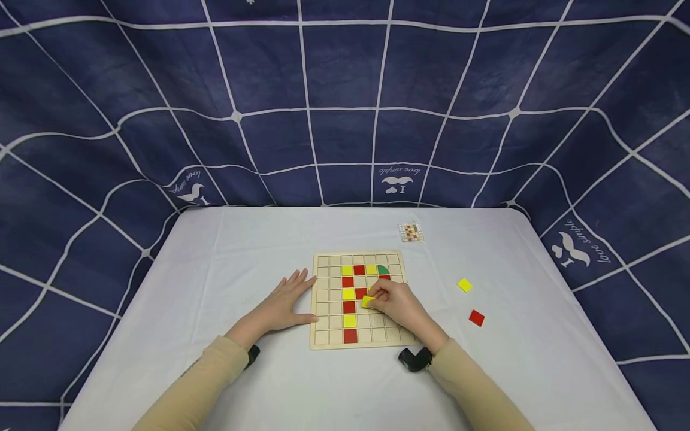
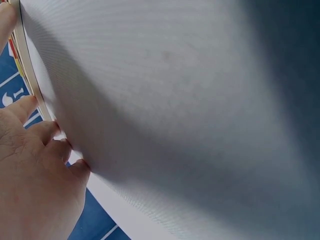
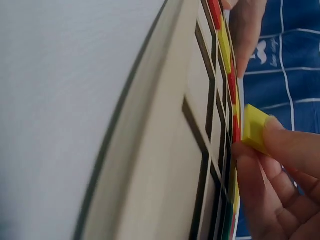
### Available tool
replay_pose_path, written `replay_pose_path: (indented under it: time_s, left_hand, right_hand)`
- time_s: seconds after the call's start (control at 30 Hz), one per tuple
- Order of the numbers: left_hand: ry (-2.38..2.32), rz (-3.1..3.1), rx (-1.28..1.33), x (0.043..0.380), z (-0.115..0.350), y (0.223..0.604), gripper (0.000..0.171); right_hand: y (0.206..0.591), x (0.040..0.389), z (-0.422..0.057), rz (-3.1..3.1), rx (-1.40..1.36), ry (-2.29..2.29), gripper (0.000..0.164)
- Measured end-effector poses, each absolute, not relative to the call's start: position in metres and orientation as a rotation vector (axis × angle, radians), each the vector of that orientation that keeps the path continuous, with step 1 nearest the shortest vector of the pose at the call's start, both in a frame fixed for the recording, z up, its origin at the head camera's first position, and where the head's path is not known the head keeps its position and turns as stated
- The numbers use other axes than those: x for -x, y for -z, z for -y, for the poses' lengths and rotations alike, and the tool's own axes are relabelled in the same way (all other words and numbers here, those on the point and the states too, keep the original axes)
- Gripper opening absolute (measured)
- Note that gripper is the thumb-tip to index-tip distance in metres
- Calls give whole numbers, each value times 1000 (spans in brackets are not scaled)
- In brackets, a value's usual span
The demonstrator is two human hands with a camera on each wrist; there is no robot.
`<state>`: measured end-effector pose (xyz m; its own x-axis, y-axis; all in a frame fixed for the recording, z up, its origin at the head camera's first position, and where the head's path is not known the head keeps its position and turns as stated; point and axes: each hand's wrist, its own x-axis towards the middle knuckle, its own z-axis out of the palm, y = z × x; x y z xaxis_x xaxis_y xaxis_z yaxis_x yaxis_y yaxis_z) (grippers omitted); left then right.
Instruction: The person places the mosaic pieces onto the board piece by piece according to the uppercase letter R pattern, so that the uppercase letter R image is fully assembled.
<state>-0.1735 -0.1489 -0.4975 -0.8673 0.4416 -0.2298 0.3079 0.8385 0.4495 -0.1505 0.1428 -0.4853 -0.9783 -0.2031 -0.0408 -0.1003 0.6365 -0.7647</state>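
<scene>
A wooden grid board lies flat on the white table, with red and yellow square tiles in some of its cells and a green rounded tile near its upper right. My right hand pinches a yellow square tile between thumb and fingers, just over the board's middle cells. In the right wrist view that tile is tilted above the grid. My left hand lies with fingers spread at the board's left edge, thumb and fingertips touching it. The right hand hides part of the board's right side.
To the right of the board lie a loose yellow tile and a loose red tile. A small card with a printed coloured grid is beyond the board's upper right corner. A dark blue checked curtain hangs behind the table.
</scene>
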Motion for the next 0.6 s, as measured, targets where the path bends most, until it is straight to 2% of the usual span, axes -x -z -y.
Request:
replay_pose_path:
  time_s: [0.6]
  left_hand:
    - [-610, -2701, -581, 174, 149, 498, 98]
  right_hand:
    - [488, 154, -129, -2806, 405, 1080, 8]
